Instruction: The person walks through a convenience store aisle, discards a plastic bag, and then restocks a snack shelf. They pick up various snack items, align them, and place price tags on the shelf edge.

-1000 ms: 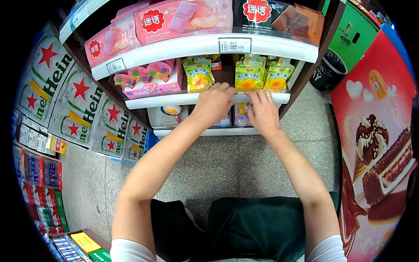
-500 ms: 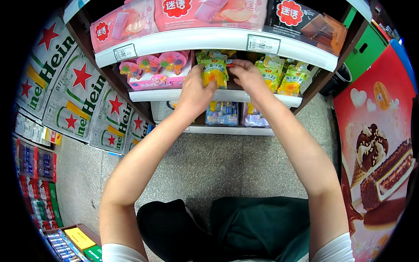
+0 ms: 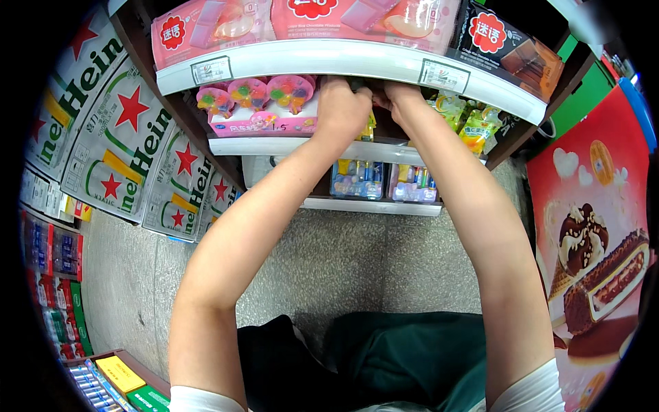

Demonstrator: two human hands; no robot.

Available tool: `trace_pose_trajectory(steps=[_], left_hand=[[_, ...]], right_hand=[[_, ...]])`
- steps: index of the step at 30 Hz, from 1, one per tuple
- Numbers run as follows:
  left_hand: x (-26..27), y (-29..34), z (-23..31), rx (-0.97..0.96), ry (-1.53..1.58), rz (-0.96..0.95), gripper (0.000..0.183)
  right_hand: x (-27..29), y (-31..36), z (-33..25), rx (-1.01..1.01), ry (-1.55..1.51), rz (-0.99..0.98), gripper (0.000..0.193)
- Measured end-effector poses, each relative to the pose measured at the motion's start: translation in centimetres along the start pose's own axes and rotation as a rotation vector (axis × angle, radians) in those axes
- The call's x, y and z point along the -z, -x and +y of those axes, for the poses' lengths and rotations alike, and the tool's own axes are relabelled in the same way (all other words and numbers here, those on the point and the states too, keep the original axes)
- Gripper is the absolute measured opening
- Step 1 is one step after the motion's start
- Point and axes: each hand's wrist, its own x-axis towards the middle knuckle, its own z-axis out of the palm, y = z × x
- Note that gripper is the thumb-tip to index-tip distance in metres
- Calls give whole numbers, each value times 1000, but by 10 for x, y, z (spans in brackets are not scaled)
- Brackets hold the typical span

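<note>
Both hands reach into the shelf bay under the upper shelf's white front strip. My left hand (image 3: 343, 110) is closed at a yellow-green candy pouch (image 3: 370, 128), of which only a narrow part shows beside the palm. Close by on the right, my right hand (image 3: 403, 103) has its fingers curled inward toward the left hand. What those fingers hold, if anything, is hidden by the hands and the shelf strip. More yellow-green pouches (image 3: 476, 130) hang or stand to the right of my right forearm.
A pink display box (image 3: 292, 126) of colourful candies stands left of my hands. Above are pink chocolate packs (image 3: 364, 27) and a dark pack (image 3: 504, 44). Small clear packs (image 3: 357, 180) lie below. Beer cartons (image 3: 123, 137) flank the left, a red ice-cream-print panel (image 3: 583, 178) the right.
Both hands have moved deeper and up under the shelf strip and closer together. The pouch at my left hand went in with it and is now mostly covered. The view shifted slightly.
</note>
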Motion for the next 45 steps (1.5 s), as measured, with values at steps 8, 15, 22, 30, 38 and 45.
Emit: trace_pose_trajectory(steps=[8,15,22,30,38,45], left_hand=[[2,-10,-2,606,705,-198,30],[1,-28,-29,699,1031,-277,35],[-16,-31,-16,720,872,-262,30],[-8,-7,-2,411,1022,-147,36],[-23,2,-14,363,1122,-231,37],[-39,13,-14,314,912,-367,32]], right_hand=[[-13,-16,5,-54,-244,90,11],[-2,50,26,-144,-193,-66,14],[29,75,34,-165,-9,-157,25],[42,97,33,128,263,-74,53],[49,112,0,781,899,171,45],[79,70,-31,1050,1486,6,35]])
